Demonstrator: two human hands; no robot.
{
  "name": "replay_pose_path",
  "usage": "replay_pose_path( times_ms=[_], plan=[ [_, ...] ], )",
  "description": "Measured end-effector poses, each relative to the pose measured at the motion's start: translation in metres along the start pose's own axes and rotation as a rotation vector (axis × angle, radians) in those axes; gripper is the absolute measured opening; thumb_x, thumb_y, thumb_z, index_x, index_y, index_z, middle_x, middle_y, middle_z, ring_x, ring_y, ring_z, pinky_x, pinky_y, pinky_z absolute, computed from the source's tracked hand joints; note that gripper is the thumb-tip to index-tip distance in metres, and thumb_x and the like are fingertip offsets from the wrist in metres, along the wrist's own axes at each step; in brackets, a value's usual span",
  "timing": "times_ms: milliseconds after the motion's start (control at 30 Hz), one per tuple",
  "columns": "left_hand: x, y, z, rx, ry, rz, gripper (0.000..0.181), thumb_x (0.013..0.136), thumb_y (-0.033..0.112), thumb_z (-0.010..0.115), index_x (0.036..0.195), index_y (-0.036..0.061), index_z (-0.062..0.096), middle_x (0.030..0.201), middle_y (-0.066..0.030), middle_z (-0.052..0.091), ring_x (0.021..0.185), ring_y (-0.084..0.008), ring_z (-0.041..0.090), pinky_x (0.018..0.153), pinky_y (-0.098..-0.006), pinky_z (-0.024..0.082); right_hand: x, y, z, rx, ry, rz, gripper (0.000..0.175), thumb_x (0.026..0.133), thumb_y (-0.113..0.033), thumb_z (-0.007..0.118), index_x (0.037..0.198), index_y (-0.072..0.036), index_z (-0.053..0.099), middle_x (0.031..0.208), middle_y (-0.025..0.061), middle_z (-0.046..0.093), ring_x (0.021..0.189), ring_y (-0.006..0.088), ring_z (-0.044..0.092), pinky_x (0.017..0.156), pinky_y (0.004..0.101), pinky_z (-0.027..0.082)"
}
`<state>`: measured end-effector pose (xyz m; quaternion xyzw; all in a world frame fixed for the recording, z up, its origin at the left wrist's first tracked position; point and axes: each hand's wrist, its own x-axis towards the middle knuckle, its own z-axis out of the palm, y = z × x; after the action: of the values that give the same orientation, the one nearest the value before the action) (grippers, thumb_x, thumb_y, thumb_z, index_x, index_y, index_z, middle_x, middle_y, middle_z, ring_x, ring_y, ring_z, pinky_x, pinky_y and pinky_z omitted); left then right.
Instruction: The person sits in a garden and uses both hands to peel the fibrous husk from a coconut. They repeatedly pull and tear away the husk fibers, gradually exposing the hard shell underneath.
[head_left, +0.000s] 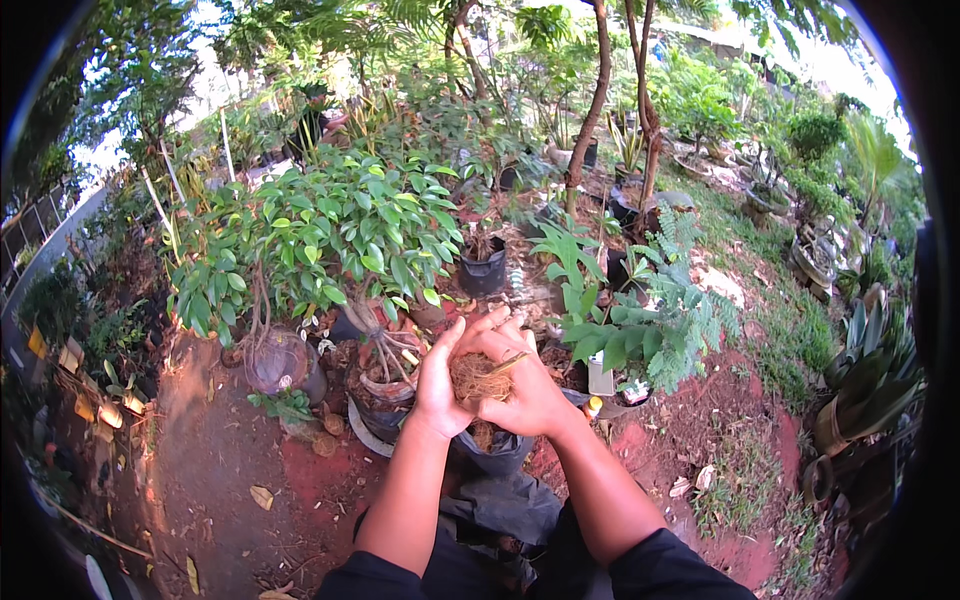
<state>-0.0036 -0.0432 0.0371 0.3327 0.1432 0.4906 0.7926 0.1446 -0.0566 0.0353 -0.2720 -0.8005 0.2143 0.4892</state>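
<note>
A clump of brown coconut fibre (480, 379) is pressed between my two hands at the middle of the view. My left hand (442, 379) cups it from the left, palm against it. Around its right side curl the fingers and thumb of my right hand (521, 382); a thin yellowish strip sticks out by that hand. Just below my wrists stands a black plastic grow bag (499, 457) with more brown fibre in its mouth, partly hidden by my hands.
A leafy potted ficus (360, 225) with exposed roots stands to the left, near a fibrous round root ball (277, 360). Ahead is a small black grow bag (482, 270). Feathery-leaved plants (660, 300), a yellow-capped bottle (592, 406) and a pale box (600, 375) are at the right.
</note>
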Motion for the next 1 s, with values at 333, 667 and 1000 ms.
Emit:
replay_pose_path(
  times_ms=[333,667,1000],
  plan=[
    [-0.002,-0.007,-0.010,-0.145,0.005,-0.020,0.051,0.109,0.042,0.043,0.143,0.0059,0.054,0.138,-0.0127,0.063,0.126,-0.0252,0.062,0.107,-0.0432,0.050,-0.001,-0.014,0.010,-0.473,0.338,-0.045,0.073,0.080,-0.065,0.069,0.127,-0.010,0.062,0.125,0.0141,0.054,0.116,0.0347,0.045,0.100,0.0505,0.028],
    [-0.013,-0.003,0.000,-0.002,0.081,0.101,0.039,0.106,0.035,0.048,0.121,0.0042,0.067,0.117,-0.0102,0.072,0.109,-0.0243,0.069,0.098,-0.0421,0.054,0.003,-0.018,0.022,-0.398,0.502,0.105,0.060,0.088,-0.051,0.069,0.127,-0.007,0.062,0.122,0.0178,0.048,0.117,0.0350,0.041,0.102,0.0497,0.028],
    [-0.007,0.019,-0.025,-0.325,0.185,0.299,0.044,0.102,0.038,0.043,0.115,0.0026,0.066,0.107,-0.0137,0.072,0.099,-0.0294,0.070,0.086,-0.0463,0.059,0.009,-0.013,0.021,-0.260,0.547,0.035,0.017,0.078,-0.006,0.070,0.093,-0.006,0.064,0.100,0.0115,0.057,0.098,0.0308,0.050,0.090,0.0417,0.039]
  ],
)
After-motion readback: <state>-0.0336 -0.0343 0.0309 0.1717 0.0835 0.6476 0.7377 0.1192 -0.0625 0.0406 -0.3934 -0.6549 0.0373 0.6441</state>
